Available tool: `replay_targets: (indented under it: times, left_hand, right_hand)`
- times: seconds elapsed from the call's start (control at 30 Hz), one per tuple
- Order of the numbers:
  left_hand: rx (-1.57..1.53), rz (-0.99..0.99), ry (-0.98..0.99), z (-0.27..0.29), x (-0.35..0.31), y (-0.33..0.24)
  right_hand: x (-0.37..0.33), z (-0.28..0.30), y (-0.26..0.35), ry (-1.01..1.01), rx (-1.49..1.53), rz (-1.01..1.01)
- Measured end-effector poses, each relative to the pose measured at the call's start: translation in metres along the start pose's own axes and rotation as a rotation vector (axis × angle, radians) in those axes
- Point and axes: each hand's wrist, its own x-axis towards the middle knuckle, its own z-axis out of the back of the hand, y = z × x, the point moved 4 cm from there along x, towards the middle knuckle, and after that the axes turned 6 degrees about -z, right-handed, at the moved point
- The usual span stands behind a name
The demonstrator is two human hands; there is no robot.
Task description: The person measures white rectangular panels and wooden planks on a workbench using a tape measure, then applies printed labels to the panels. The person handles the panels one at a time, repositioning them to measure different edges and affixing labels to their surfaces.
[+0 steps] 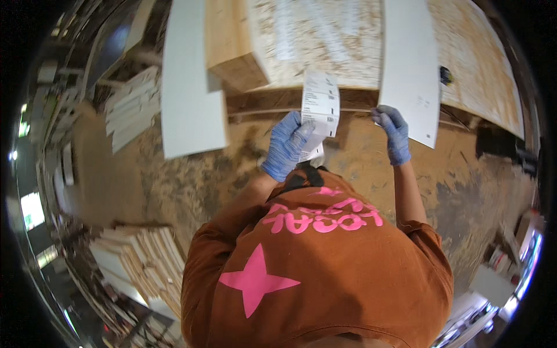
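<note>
A folded strip of white printed labels [320, 103] is gripped in my left hand [284, 148], which wears a blue-grey knit glove. The thumb lies over the paper, and the strip's lower end hangs beneath the fingers. My right hand [394, 130], gloved the same way, is held beside the near left edge of a long white board [409, 64]. Its fingers are curled and pinched together; whether something small is between them I cannot make out, nor whether they touch the board. The white board lies on a worktable [342, 64] and overhangs its near edge.
A thick wooden block [232, 43] and another white board [188, 104] lie at the table's left. A small dark-and-yellow object [445, 75] sits right of the right-hand board. Panels are stacked [142, 261] at lower left. The floor [185, 191] is dusty and stained.
</note>
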Motion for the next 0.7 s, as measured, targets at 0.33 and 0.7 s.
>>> replay_targets:
  times: [0.33, 0.7]
  left_hand:
    - [-0.025, 0.032, -0.419, 0.213, -0.078, -0.013]
    - [-0.045, -0.047, -0.166, 0.362, -0.083, -0.027]
  right_hand:
    - [-0.048, -0.327, 0.019, 0.638, 0.154, 0.038]
    - [-0.047, -0.496, 0.005, 0.46, 0.063, -0.038]
